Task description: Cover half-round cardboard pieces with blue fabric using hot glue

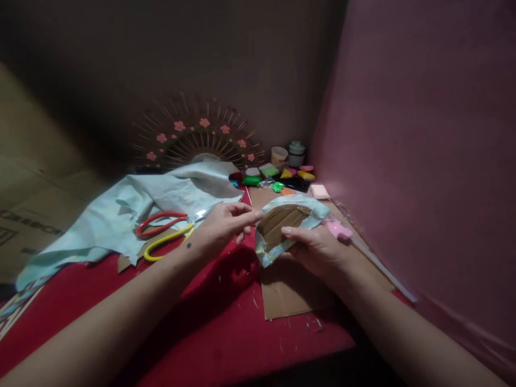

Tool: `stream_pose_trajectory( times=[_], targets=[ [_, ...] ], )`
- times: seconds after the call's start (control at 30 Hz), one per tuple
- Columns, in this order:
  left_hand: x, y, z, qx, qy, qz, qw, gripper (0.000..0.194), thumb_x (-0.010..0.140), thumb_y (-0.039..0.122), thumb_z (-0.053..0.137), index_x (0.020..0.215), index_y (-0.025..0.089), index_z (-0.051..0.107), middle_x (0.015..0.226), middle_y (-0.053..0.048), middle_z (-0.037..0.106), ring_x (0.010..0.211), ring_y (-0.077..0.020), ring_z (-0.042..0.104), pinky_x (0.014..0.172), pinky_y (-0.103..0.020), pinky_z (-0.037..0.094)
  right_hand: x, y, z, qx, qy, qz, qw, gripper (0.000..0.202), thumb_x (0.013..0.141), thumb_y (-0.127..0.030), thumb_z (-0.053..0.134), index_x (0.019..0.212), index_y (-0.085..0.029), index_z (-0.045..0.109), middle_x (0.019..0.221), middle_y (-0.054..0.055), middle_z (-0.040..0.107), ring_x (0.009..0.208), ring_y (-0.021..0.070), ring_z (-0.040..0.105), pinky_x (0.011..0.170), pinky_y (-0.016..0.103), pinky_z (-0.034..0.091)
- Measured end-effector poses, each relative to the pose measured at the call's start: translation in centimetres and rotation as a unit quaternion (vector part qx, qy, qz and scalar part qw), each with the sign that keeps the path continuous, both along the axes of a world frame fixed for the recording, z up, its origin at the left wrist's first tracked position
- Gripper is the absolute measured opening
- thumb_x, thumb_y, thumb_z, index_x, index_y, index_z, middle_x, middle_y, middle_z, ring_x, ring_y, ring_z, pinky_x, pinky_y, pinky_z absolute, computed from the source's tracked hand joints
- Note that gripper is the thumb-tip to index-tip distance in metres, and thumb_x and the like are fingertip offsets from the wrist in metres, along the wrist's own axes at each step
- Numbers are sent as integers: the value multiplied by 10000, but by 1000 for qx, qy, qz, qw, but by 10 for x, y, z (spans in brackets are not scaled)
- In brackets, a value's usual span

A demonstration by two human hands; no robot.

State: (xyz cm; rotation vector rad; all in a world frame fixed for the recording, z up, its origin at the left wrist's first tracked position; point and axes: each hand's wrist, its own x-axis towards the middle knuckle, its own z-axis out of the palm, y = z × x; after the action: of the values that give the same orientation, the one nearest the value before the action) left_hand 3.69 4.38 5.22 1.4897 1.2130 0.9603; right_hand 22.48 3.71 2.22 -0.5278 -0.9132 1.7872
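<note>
My right hand (pixel 314 250) holds a curved cardboard piece (pixel 278 223), its thumb pressed on the brown face. Pale blue-green cloth (pixel 296 201) wraps the piece's rim and is folded over along the edge. A shiny line runs along the curved upper edge of the cardboard. At the left edge of the piece, the thumb and forefinger of my left hand (pixel 228 223) pinch together on the cloth. Scissors (pixel 161 236) with one red and one yellow handle lie behind my left wrist, their blades partly hidden.
A large cloth sheet (pixel 108 209) spreads at left on the red table cover (pixel 193 328). Flat cardboard (pixel 290 295) lies under my right hand. A pink glue gun (pixel 338 230) is beside it. Behind are clay packets (pixel 269 171), a cup (pixel 279 155) and a flowered stick fan (pixel 193 131).
</note>
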Motion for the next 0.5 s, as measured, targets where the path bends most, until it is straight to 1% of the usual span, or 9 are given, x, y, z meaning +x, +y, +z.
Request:
stream_pose_trajectory(
  times=[0.07, 0.1, 0.17, 0.23, 0.3, 0.37, 0.5],
  targets=[
    [7, -4, 0, 24, 30, 25, 999, 251, 764, 383, 655, 665, 154, 625, 474, 39, 498, 417, -79, 402, 439, -229, 297, -1, -1, -2, 4, -6, 6, 1000, 367, 665, -108, 700, 1014, -207, 649, 941, 32, 726, 848, 206, 682, 770, 373, 578],
    [10, -6, -1, 55, 45, 47, 996, 236, 768, 362, 640, 655, 157, 615, 482, 39, 500, 434, -86, 411, 452, -232, 309, -1, -1, -2, -1, -10, 8, 1000, 361, 667, -113, 699, 1013, -202, 651, 935, 36, 726, 849, 209, 683, 769, 374, 578],
    [15, -10, -4, 147, 97, 97, 980, 201, 797, 326, 596, 688, 159, 620, 573, 9, 572, 523, -114, 489, 521, -246, 375, -2, -1, -2, -20, -13, 6, 1000, 340, 667, -119, 695, 997, -192, 656, 921, 40, 727, 837, 214, 685, 752, 377, 583],
    [18, -14, -9, 246, 166, 133, 946, 178, 831, 286, 552, 731, 159, 627, 688, -29, 641, 630, -142, 560, 613, -266, 423, -4, -1, -2, -36, -4, -3, 999, 337, 656, -107, 690, 983, -182, 659, 904, 40, 729, 827, 219, 687, 755, 382, 583],
    [20, -17, -15, 315, 227, 138, 911, 173, 857, 251, 512, 742, 167, 611, 710, -36, 652, 648, -148, 579, 628, -267, 430, -6, -1, -3, -33, 13, -20, 999, 375, 633, -70, 685, 989, -186, 659, 900, 34, 731, 840, 222, 688, 794, 387, 574],
    [21, -18, -19, 365, 273, 127, 881, 179, 875, 225, 479, 733, 180, 578, 674, -23, 630, 612, -140, 571, 598, -256, 422, -7, -2, -4, -29, 23, -31, 999, 398, 618, -43, 678, 987, -192, 659, 896, 30, 734, 857, 226, 688, 830, 394, 562],
    [22, -18, -25, 442, 336, 115, 823, 194, 911, 206, 428, 758, 184, 545, 664, -21, 600, 596, -136, 569, 577, -245, 429, -7, -1, -6, -42, 24, -22, 999, 387, 616, -42, 671, 975, -187, 660, 832, 26, 729, 865, 241, 686, 834, 421, 558]
  ],
)
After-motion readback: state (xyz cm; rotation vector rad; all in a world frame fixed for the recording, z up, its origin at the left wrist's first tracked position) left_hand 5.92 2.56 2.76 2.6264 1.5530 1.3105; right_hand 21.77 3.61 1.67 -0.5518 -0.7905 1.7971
